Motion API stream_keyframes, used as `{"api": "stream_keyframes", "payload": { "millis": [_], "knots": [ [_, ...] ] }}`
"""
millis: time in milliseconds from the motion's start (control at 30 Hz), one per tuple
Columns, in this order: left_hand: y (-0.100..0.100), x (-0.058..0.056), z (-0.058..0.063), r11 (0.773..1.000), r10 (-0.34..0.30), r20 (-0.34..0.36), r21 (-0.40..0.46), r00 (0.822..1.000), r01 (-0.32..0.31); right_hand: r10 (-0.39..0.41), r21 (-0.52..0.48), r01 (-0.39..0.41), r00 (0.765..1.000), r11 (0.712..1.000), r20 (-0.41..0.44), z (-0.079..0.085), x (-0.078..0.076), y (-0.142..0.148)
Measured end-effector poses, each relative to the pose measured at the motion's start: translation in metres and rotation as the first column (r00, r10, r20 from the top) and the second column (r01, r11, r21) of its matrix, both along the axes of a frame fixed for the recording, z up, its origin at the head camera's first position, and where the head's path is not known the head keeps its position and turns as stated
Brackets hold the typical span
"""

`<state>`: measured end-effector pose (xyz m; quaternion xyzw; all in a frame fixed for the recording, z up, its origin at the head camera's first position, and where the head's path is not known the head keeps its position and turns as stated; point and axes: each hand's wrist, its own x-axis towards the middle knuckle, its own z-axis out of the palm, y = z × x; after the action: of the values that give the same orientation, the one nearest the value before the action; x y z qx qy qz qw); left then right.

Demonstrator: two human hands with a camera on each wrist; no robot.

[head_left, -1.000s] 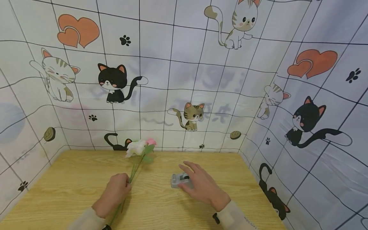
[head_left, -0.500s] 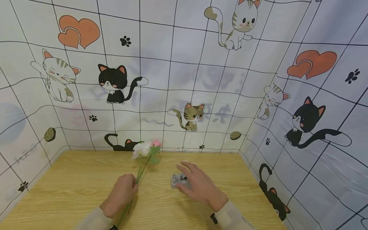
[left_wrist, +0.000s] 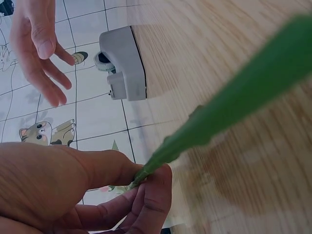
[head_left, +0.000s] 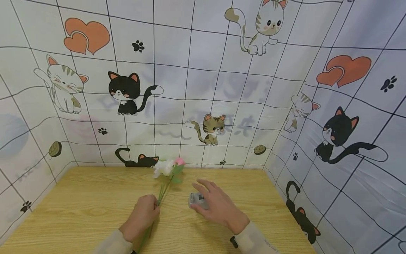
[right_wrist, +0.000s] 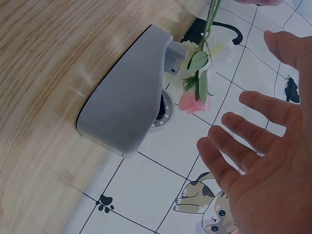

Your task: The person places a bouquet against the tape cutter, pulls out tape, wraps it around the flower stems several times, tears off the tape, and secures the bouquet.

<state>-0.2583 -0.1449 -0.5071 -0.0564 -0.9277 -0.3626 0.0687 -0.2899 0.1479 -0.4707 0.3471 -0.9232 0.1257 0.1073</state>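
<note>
- Between the thumb and curled fingers of the left hand [head_left: 144, 213] are slender green flower stems [left_wrist: 209, 121]; a slack pinch could let them roll or slip.
- Beyond those fingertips, a ruffled white flower [head_left: 164, 168] and rounded pink flower [head_left: 179, 161] stand unsupported; a wrist turn could swing them against the right hand [head_left: 219, 204].
- Just beside the right hand's spread, unfilled fingers sits a grey, wedge-shaped plastic tape dispenser [right_wrist: 122, 97]; ungripped, it could slide if nudged.
</note>
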Motion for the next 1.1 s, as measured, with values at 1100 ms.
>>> {"api": "stream_keyframes", "payload": {
  "millis": [1100],
  "knots": [
    [0.032,-0.005,-0.005,0.998,-0.046,0.006,0.043,0.999,0.046,0.065,-0.005,-0.065,0.997,0.998,-0.037,-0.001,0.002,-0.022]
  ]
}}
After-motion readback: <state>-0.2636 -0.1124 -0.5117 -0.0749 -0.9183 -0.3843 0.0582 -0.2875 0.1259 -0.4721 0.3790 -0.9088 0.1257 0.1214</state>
